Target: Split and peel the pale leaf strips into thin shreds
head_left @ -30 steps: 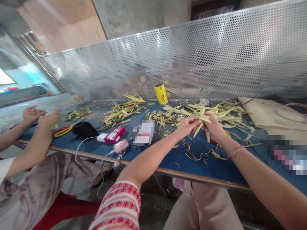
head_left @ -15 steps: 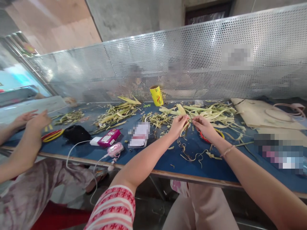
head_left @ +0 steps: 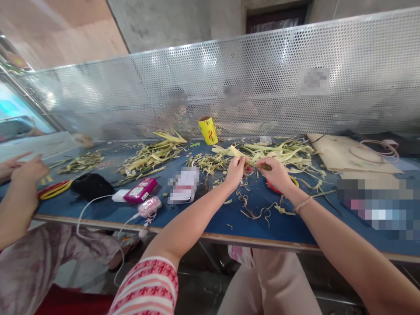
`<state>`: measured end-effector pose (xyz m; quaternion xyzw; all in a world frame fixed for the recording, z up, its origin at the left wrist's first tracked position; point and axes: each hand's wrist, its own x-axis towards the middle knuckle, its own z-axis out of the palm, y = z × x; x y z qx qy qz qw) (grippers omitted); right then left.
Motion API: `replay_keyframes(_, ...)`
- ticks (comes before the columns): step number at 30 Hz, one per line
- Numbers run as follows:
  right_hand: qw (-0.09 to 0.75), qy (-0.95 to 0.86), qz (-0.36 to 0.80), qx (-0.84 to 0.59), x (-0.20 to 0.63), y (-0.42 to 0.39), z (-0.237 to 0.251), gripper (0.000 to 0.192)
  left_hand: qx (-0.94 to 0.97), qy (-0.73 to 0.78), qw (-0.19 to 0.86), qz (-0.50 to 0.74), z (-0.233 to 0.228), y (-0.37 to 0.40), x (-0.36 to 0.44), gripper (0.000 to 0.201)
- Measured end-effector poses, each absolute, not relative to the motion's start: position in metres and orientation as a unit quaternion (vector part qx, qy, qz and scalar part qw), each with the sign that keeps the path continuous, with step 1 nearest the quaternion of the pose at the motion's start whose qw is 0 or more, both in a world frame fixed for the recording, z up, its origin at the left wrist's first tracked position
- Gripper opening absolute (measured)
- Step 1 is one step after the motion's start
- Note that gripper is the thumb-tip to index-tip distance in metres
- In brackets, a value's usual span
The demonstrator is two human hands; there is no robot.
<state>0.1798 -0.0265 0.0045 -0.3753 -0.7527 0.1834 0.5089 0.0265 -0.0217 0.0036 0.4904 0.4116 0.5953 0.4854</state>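
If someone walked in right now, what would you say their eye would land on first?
Probably the two hands at the middle of the blue table: the left hand and right hand pinch a thin leaf strip between them, above curled trimmings. Behind them lies a pile of pale green leaf strips, and a yellow roll stands by the perforated metal screen.

Blue table across frame middle. Pale yellow-green leaf strips upper centre right, duller green-tan pile centre left. Yellow roll with red print, top centre. Magenta box, pink gadget, white cable, black pouch at left. Red-white patterned sleeve bottom. Silver perforated screen behind.
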Motion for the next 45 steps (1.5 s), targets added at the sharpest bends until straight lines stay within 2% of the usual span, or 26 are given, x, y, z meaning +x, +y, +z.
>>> replay_keyframes(2,0.511,-0.748,0.202,-0.371,0.179,-0.027,0.005,0.014,0.504,0.395,0.472,0.606,0.005,-0.022,0.026,0.018)
replay_keyframes(8,0.518,-0.722,0.247,-0.387,0.178,-0.026,0.002,0.052,0.593,0.377,0.398,0.590,0.006,-0.027,0.022,0.030)
replay_keyframes(12,0.493,-0.729,0.307,-0.362,0.176,-0.026,0.001,0.061,0.582,0.364,0.436,0.582,0.005,-0.028,0.024,0.032)
replay_keyframes(18,0.480,-0.726,0.300,-0.389,0.176,-0.027,0.002,0.056,0.578,0.377,0.437,0.577,0.005,-0.028,0.024,0.031)
replay_keyframes(23,0.478,-0.731,0.292,-0.388,0.179,-0.024,0.000,0.050,0.629,0.367,0.417,0.544,0.007,-0.032,0.023,0.038)
replay_keyframes(28,0.465,-0.760,0.224,-0.394,0.181,-0.023,0.000,0.046,0.652,0.376,0.410,0.515,0.009,-0.035,0.023,0.034)
replay_keyframes(33,0.468,-0.801,0.108,-0.359,0.177,-0.030,-0.002,0.055,0.672,0.429,0.301,0.524,0.009,-0.033,0.021,0.024)
replay_keyframes(37,0.478,-0.806,-0.007,-0.350,0.172,-0.045,0.003,0.065,0.750,0.417,0.194,0.476,0.003,-0.032,0.018,0.015)
replay_keyframes(39,0.464,-0.822,-0.036,-0.328,0.171,-0.052,0.008,0.058,0.785,0.394,0.171,0.447,-0.001,-0.031,0.017,0.024)
replay_keyframes(41,0.454,-0.839,-0.058,-0.293,0.169,-0.057,0.013,0.042,0.800,0.380,0.170,0.431,-0.004,-0.030,0.016,0.031)
replay_keyframes(45,0.469,-0.849,-0.024,-0.243,0.168,-0.060,0.017,0.019,0.786,0.380,0.185,0.450,-0.006,-0.029,0.014,0.025)
